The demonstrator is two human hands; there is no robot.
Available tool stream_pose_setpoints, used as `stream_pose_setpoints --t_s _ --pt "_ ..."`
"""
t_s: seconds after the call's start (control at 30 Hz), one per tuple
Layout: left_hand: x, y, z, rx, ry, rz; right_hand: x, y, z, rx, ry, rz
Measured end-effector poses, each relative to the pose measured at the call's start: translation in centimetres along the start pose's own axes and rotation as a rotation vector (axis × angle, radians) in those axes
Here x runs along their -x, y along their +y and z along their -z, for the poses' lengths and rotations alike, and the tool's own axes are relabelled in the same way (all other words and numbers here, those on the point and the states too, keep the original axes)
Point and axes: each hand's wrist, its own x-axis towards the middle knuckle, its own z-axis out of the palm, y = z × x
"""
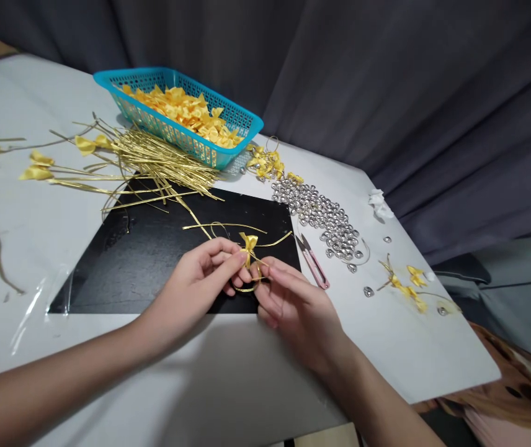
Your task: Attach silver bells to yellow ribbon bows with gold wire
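Observation:
Over the front edge of a black board [154, 248], my left hand [207, 270] pinches a small yellow ribbon bow [249, 242] between thumb and fingers. Close beside it on the right, my right hand [293, 295] has thumb and forefinger closed on a thin gold cord that runs to the bow. Part of the cord loops below, between the two hands. The exact knot or wrap at the bow is hidden by the fingertips. Loose gold cords [226, 227] lie on the board just behind my hands.
A blue basket [154, 124] of yellow bows stands at the back, with a heap of gold cords [163, 158] before it. Silver beads [321, 214] spread to the right, near pink-handled thread snips [312, 264]. Finished-looking bow pieces [402, 287] lie near the right edge.

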Motion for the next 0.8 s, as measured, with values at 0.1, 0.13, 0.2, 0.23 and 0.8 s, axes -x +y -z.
stream_pose_setpoints --t_s 0.1,0.13,0.2,0.23,0.8 --pt "-0.6 0.1 0.6 -0.051 -0.098 0.04 -0.2 -0.5 0.6 -0.033 0.069 0.04" --pt "-0.8 0.2 0.9 -0.082 -0.154 0.062 -0.2 -0.7 0.8 -0.027 0.09 0.057" --pt "-1.4 0.5 1.5 -0.143 -0.254 0.116 -0.2 -1.1 1.4 0.011 0.114 0.07" --pt "-1.7 0.7 1.8 -0.179 -0.288 0.133 -0.2 -1.3 1.7 0.036 0.119 0.063" --pt "-2.6 0.7 2.4 -0.222 -0.021 -0.147 -3.1 -1.7 -0.6 0.675 0.081 0.145"
